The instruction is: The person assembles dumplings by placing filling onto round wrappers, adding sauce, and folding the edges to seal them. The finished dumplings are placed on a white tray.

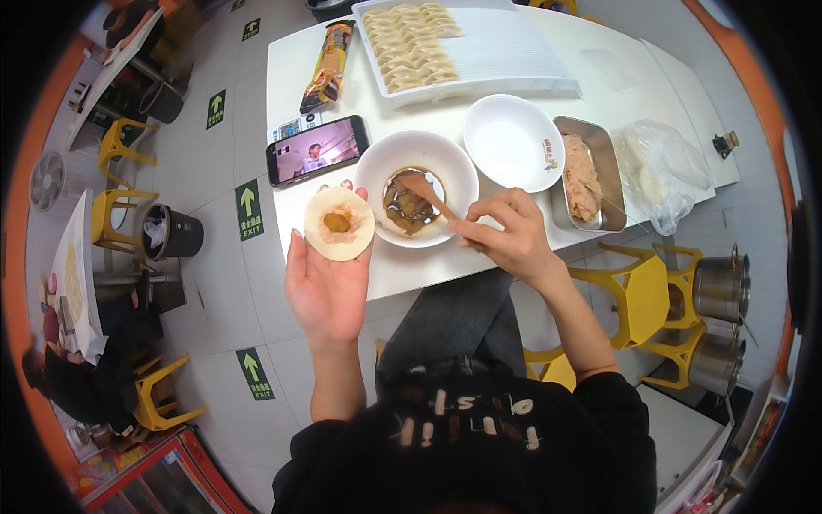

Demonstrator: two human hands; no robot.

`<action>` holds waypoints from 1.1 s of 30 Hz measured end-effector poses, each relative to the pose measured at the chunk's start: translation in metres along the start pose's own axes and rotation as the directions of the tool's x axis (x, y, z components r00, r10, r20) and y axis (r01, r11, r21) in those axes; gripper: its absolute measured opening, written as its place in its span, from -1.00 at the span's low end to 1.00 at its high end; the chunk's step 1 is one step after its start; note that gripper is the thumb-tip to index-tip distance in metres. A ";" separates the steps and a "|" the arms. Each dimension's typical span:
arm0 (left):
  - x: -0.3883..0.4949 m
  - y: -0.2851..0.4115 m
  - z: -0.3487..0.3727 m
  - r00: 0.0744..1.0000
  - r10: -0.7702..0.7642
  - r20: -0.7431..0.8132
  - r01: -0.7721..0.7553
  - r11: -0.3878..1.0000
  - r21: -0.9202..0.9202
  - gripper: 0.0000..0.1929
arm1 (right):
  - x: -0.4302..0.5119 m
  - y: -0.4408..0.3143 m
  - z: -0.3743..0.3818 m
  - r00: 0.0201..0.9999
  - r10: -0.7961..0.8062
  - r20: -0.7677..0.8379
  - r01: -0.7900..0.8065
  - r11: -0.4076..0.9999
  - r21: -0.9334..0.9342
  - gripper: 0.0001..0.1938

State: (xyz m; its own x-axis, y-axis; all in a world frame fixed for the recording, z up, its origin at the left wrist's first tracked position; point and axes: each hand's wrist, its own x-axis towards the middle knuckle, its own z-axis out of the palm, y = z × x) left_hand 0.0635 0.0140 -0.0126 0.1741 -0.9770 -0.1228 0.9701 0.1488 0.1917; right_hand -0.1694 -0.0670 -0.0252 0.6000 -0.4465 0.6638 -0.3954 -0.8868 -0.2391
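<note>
On the fingers of my upturned left hand (329, 289) lies a round dough wrapper (340, 244). Pale pink meat filling (329, 235) with a brown piece on top sits at the wrapper's middle. My right hand (514, 234) grips the handle of a small wooden spatula (431, 194). Its tip reaches into a white bowl (465, 186) that holds dark brown sauce with chunks (406, 212). A steel container (613, 177) of minced meat filling (581, 183) stands to the right, past a second white bowl (510, 138).
A white ridged tray (507, 58) bears rows of folded dumplings (411, 48). Left of the bowl rest a phone (318, 151) and a long packet (329, 64). A plastic bag (668, 167) lies at the right. Yellow stools (626, 292) stand below the table (398, 283); people sit at the far left.
</note>
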 end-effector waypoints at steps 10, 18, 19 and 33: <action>0.016 -0.030 0.013 0.988 -0.149 0.038 0.151 0.985 -0.081 -0.44 | 0.022 0.066 -0.070 0.857 0.224 0.465 -0.026 0.918 -0.396 -0.59; 0.021 -0.043 0.015 0.989 -0.140 0.040 0.140 0.990 -0.002 -0.44 | 0.028 0.099 -0.043 0.764 0.230 0.602 0.039 0.916 -0.399 -0.82; 0.022 -0.044 0.015 0.989 -0.139 0.050 0.139 0.990 -0.010 -0.44 | 0.029 0.100 -0.043 0.781 0.224 0.584 0.037 0.916 -0.400 -0.78; 0.028 -0.085 0.038 0.977 -0.213 0.025 0.210 0.972 0.107 -0.47 | 0.037 0.000 -0.050 0.982 0.033 0.184 -0.040 0.999 0.034 -0.53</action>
State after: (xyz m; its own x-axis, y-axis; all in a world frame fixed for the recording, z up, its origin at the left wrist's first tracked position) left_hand -0.0209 -0.0319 0.0044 -0.0413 -0.9898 -0.1360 0.9612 -0.0765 0.2650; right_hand -0.1824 -0.0780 0.0350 0.7042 -0.4898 0.5141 -0.3953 -0.8718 -0.2892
